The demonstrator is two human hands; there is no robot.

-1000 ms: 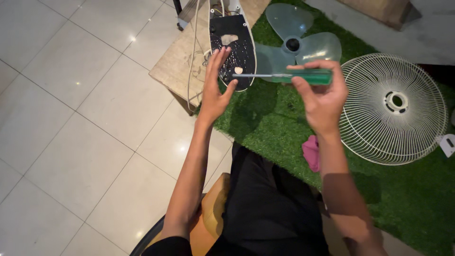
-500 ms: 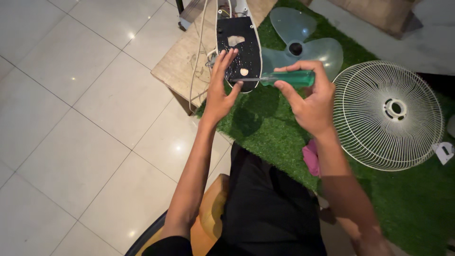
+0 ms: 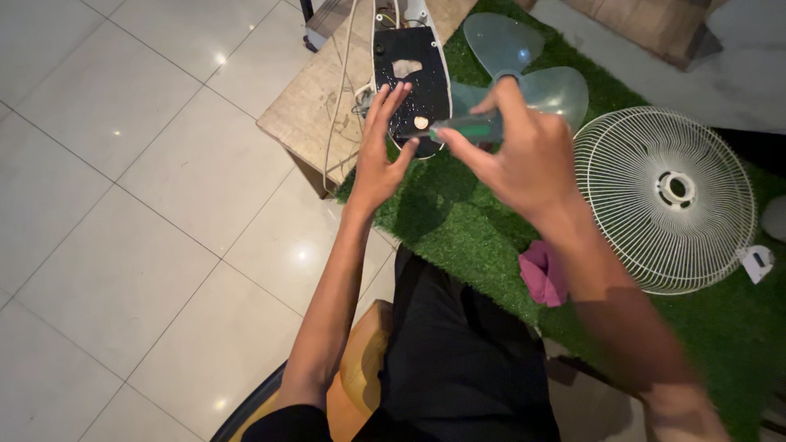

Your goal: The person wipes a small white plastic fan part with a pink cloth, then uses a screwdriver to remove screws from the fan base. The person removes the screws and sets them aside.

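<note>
My left hand rests with fingers spread against the edge of a black fan base panel that lies on a low wooden table. In my right hand I grip a screwdriver with a green handle, its tip pointing left toward the panel near my left fingers. A translucent green fan blade lies on the green artificial turf just behind my right hand.
A white wire fan guard lies on the turf at the right, with a pink cloth beside it. White cables run across the table. Pale floor tiles fill the left. My legs in black cloth sit on an orange seat.
My right hand with the screwdriver has moved left, closer to the black panel and my left hand. My left hand stays on the panel. The view has shifted slightly.
</note>
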